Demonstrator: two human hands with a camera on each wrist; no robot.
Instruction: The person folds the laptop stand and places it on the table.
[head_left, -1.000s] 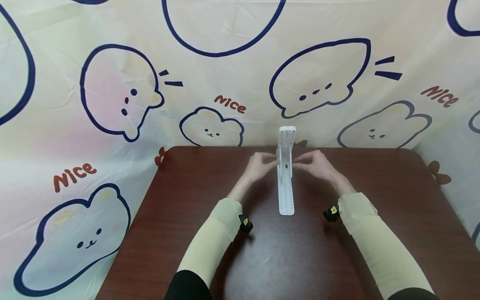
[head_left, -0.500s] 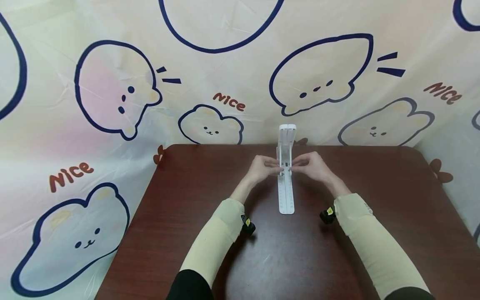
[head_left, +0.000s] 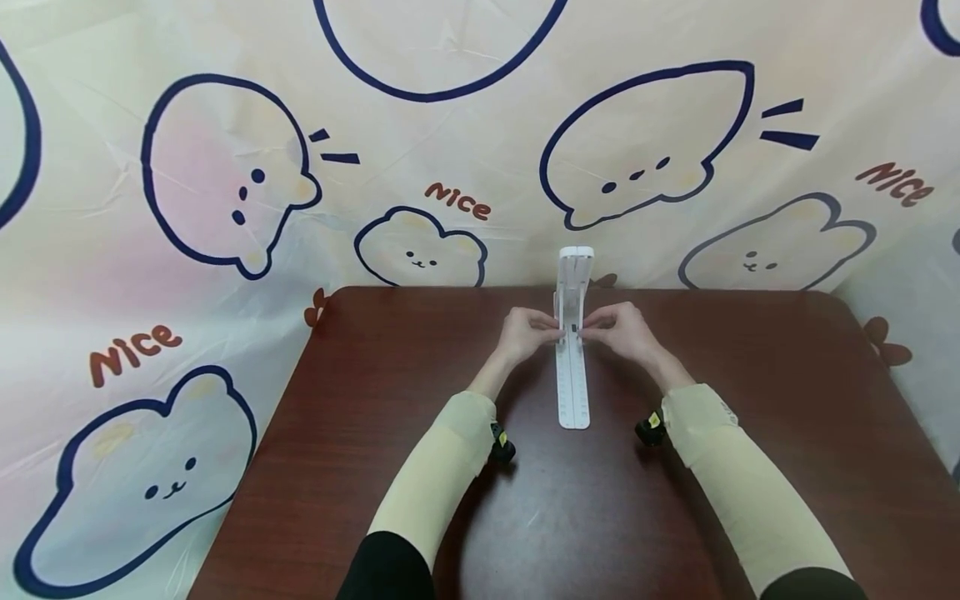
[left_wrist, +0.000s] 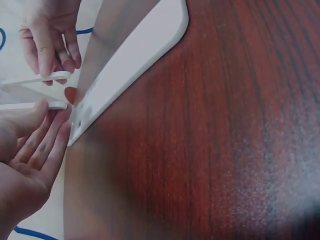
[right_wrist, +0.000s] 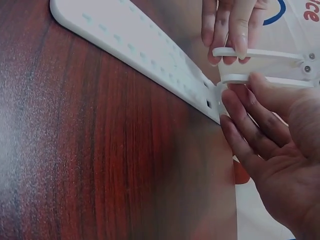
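A white folding stand [head_left: 573, 392] stands on the table, with a long flat base toward me and an upright back behind it. Two thin side arms run forward from the upright. My left hand [head_left: 525, 333] pinches the left arm [left_wrist: 30, 106] near its front end, thumb on top and fingers below. On the other side, my right hand [head_left: 624, 332] pinches the right arm [right_wrist: 275, 81] in the same manner. Small slots [right_wrist: 208, 104] show in the base close to the fingertips. The base's far end is partly hidden by the hands in the wrist views.
A brown wood-grain table [head_left: 360, 467] with rounded far corners lies beneath. Behind it hangs a pale cloth [head_left: 465, 150] printed with blue outlined bears and red lettering. Dark wrist cameras [head_left: 502, 443] sit by the cream sleeve cuffs.
Both hands have shifted slightly inward and down relative to one second ago, and their fingertips now lie closer to the stand's middle. The base has stayed in place.
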